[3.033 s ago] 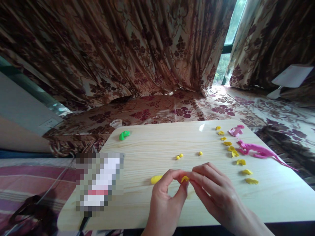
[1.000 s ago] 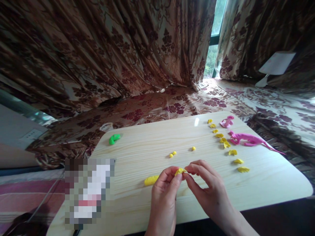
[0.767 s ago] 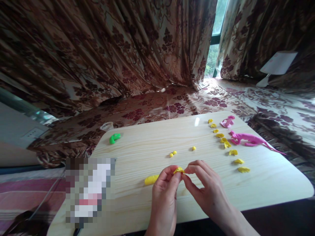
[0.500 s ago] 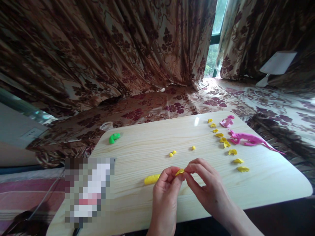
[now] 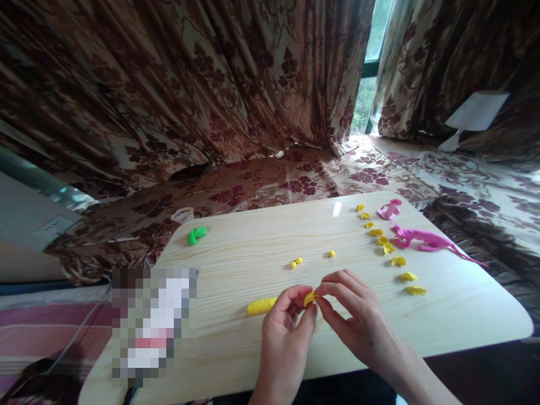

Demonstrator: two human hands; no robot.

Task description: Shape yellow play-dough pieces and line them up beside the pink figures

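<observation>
Between my two hands is a small, thin piece of yellow modelling clay (image 5: 309, 298), curved like a petal. My left hand (image 5: 287, 332) pinches its left side between thumb and forefinger. The fingertips of my right hand (image 5: 358, 315) close on its right edge. A yellow clay roll (image 5: 261, 306) lies on the table just beyond my left hand, which covers its right end. Farther off rest a pair of yellow clay balls (image 5: 296, 262) and a single yellow ball (image 5: 332, 254). Several curved yellow clay pieces (image 5: 397, 261) form a line on the right.
A pink clay animal figure (image 5: 422, 236) and a pink clay piece (image 5: 390, 209) lie at the table's right side. Far left on the table (image 5: 236, 242) sits a green clay piece (image 5: 196, 235). A blurred-out object (image 5: 160, 320) occupies the left edge. A white lamp (image 5: 476, 111) stands behind.
The yellow piece between my fingers has tilted more upright, and my left thumb has shifted slightly. Things on the table stay where they were.
</observation>
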